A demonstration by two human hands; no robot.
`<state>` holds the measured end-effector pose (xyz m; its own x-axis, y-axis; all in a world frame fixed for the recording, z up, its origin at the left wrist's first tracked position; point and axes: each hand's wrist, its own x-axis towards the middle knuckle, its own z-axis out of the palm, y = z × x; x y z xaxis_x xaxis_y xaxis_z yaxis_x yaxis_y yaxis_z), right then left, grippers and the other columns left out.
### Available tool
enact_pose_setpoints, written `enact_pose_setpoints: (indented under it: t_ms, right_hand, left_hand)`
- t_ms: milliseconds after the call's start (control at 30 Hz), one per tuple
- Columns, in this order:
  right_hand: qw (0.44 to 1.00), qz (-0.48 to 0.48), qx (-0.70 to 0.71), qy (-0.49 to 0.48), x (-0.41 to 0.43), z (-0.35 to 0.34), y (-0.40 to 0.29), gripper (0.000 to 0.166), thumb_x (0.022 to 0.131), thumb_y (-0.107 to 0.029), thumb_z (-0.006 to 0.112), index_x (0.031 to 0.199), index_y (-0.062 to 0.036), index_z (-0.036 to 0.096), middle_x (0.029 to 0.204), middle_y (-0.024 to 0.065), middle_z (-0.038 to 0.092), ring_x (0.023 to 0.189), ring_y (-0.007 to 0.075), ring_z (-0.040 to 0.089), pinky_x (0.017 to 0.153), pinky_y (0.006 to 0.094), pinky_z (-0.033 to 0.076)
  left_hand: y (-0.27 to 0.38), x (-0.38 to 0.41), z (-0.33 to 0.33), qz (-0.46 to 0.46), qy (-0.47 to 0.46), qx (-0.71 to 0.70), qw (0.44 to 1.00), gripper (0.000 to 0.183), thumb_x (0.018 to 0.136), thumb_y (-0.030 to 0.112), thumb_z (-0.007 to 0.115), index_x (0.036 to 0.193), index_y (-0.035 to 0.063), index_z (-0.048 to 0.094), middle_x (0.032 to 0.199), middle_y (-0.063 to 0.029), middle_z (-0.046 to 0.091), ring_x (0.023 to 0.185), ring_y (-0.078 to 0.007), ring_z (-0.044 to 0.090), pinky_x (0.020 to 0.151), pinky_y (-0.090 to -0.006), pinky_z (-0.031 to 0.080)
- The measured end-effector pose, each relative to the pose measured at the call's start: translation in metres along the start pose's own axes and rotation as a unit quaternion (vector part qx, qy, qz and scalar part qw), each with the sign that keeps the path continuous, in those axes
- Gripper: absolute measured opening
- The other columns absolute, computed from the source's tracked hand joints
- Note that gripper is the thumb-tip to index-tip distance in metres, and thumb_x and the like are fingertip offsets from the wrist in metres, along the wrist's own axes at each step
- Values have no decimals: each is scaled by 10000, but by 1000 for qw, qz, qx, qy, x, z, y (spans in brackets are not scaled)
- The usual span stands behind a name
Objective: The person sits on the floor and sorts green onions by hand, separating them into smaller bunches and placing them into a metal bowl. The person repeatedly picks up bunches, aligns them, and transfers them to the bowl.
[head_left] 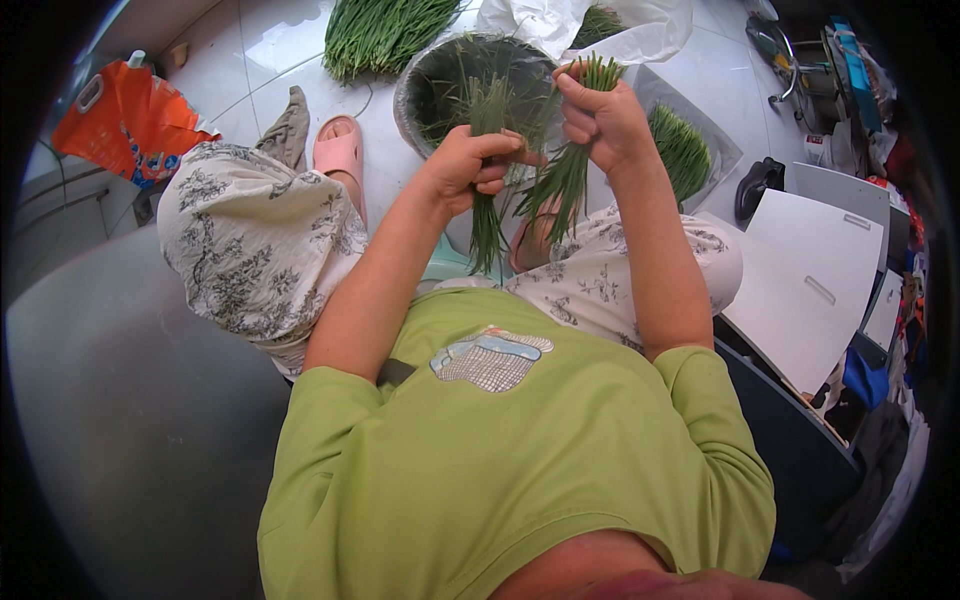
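My left hand [469, 169] is closed around a bunch of garlic chives [487, 109]; its stalk ends point up and the leaves hang below the fist. To its right, my right hand [604, 124] grips a second bunch of garlic chives [566, 187], cut ends at the top, long leaves drooping towards the left hand. Both hands are raised over the near side of a bin [409, 112] lined with thin plastic. Loose thin strands and scraps of leaf cling inside the bin. Its near rim is partly hidden by the hands and bunches.
A large heap of chives [382, 34] lies on the tiled floor [277, 56]. More chives [679, 154] rest on a grey plastic sheet [724, 150] at right. Beyond the bin is a white plastic bag [529, 26]. An orange bag [124, 120] stands left, white drawer panels [806, 262] right.
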<state>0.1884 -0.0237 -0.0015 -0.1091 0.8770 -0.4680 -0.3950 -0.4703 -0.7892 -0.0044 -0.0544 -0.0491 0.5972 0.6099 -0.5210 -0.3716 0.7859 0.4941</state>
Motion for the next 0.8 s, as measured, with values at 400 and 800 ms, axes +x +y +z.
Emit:
enact_pose_setpoints:
  t_ms: [400, 800]
  right_hand:
    - [989, -105, 45, 90, 1, -6, -19, 74, 831, -33, 637, 873, -20, 578, 593, -16, 465, 407, 68, 326, 390, 243, 260]
    - [979, -131, 71, 136, -2, -19, -33, 64, 841, -26, 621, 897, -3, 600, 796, 59, 590, 406, 55, 312, 375, 215, 250]
  left_hand:
    - [-1, 1, -7, -59, -12, -74, 995, 212, 939, 167, 492, 1034, -14, 545, 1114, -233, 597, 391, -14, 270, 357, -175, 252]
    - [-3, 1, -7, -37, -17, -14, 999, 220, 904, 184, 576, 1010, -8, 578, 1030, -157, 640, 403, -9, 267, 369, -169, 252]
